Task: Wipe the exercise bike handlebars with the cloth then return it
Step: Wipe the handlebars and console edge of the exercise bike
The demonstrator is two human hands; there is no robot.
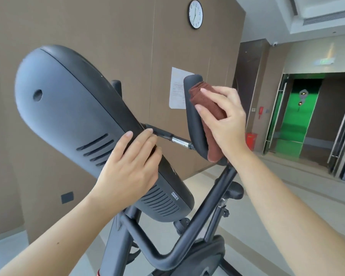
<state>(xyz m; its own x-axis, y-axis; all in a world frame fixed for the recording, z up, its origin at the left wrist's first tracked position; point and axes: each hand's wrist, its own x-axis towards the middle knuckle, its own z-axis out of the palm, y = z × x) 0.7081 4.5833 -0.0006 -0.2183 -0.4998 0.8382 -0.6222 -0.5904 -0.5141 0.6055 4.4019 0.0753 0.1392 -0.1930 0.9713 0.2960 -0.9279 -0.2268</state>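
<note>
A folded brown cloth (pixel 206 104) is pressed against the upright black handlebar grip (pixel 193 118) of the exercise bike, right of centre. My right hand (pixel 225 120) holds the cloth flat on the grip, fingers spread over it, and the cloth's lower end hangs down by the grip's bend. My left hand (pixel 131 166) rests on the edge of the bike's large grey console housing (pixel 72 108), fingers curled over its rim beside the chrome bar (pixel 179 142). A second grip (pixel 116 84) peeks out behind the console.
The bike's black frame tubes (pixel 205 208) and seat (pixel 234 191) run below my arms. A brown panelled wall (pixel 108 36) with a clock (pixel 195 13) and a paper notice (pixel 177 88) stands close behind. Glass doors (pixel 299 116) and a red box (pixel 251 140) lie to the right.
</note>
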